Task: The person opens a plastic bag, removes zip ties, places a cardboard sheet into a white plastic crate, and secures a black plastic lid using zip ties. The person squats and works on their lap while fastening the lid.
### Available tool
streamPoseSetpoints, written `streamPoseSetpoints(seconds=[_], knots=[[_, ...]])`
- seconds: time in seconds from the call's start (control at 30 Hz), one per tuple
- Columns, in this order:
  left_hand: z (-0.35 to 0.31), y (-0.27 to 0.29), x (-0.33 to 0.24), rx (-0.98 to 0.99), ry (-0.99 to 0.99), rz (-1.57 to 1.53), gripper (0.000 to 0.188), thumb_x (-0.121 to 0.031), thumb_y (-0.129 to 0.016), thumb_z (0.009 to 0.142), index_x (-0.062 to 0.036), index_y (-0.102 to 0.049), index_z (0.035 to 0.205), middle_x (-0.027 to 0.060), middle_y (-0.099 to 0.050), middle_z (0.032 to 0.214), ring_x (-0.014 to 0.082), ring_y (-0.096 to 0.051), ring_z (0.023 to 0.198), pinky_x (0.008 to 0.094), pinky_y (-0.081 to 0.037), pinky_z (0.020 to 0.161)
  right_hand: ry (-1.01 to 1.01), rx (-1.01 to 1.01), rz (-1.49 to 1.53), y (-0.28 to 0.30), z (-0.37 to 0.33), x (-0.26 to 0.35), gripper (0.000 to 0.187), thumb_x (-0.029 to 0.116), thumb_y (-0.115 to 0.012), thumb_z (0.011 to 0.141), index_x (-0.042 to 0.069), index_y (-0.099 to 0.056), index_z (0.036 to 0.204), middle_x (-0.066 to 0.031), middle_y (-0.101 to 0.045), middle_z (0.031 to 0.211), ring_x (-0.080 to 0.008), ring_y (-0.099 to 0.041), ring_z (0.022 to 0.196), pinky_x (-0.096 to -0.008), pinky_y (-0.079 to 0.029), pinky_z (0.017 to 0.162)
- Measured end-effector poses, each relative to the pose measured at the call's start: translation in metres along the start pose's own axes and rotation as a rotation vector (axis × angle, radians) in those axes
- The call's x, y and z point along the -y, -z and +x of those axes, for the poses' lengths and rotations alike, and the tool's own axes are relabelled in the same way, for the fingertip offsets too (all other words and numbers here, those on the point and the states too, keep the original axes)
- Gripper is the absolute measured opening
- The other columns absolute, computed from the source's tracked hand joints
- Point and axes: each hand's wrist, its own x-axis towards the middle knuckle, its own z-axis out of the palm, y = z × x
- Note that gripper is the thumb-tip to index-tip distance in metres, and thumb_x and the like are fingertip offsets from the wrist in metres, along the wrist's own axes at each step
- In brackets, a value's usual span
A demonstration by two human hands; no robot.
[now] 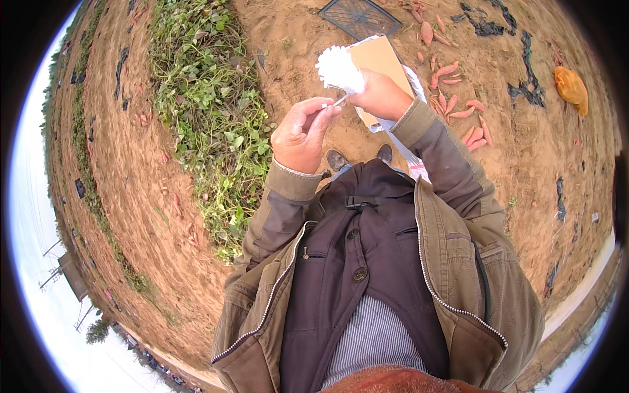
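Pinching a thin strand (341, 100), the left hand (304, 130) meets thumb to finger; the right hand (382, 95) grips the white bundle (341, 67), likely light, soft, best held low.

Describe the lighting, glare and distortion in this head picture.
Head view: the fisheye leaves black corners and bends the pale strip near the lower right rim; head view: the white bundle in the right hand looks nearly washed out, the sky very bright; head view: shadows look soft.
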Motion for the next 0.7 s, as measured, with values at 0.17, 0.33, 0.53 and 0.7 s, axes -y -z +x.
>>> streamPoseSetpoints(seconds=[0.17,0.33,0.53,0.7], knots=[[-0.001,0.010,0.003,-0.162,0.078,-0.414,0.014,-0.006,-0.066,0.107,0.0026,-0.060,0.116,0.0184,-0.072,0.117,0.0270,-0.076,0.103,0.0411,-0.065,0.094,-0.330,0.293,0.476,0.015,0.008,-0.008,0.031,0.013,-0.072,0.093,-0.008,-0.069,0.116,-0.0069,-0.071,0.090,-0.0164,-0.066,0.071,-0.0330,-0.054,0.061],[0.005,0.020,0.013,-0.359,0.142,-0.689,0.011,-0.009,-0.063,0.108,0.0006,-0.060,0.114,0.0182,-0.072,0.117,0.0287,-0.076,0.104,0.0453,-0.065,0.098,-0.362,0.433,1.238,0.018,0.002,-0.012,0.049,0.009,-0.072,0.092,-0.011,-0.060,0.135,-0.0007,-0.059,0.079,-0.0092,-0.054,0.061,-0.0266,-0.044,0.052],[0.008,0.026,0.027,-0.357,0.233,-0.890,0.015,-0.011,-0.060,0.109,0.0007,-0.056,0.118,0.0185,-0.070,0.119,0.0308,-0.076,0.105,0.0486,-0.064,0.099,-0.275,0.554,1.526,0.003,-0.004,0.000,0.076,0.014,-0.071,0.091,-0.008,-0.040,0.157,-0.0001,-0.048,0.071,-0.0076,-0.045,0.054,-0.0260,-0.040,0.051],[0.016,0.032,0.037,-0.446,0.219,-0.874,0.015,-0.009,-0.060,0.108,0.0018,-0.056,0.118,0.0179,-0.070,0.118,0.0315,-0.074,0.109,0.0479,-0.062,0.104,0.032,0.534,1.654,0.025,-0.014,0.011,0.071,0.012,-0.073,0.088,-0.009,-0.046,0.150,0.0003,-0.050,0.070,-0.0080,-0.047,0.052,-0.0266,-0.041,0.049]])
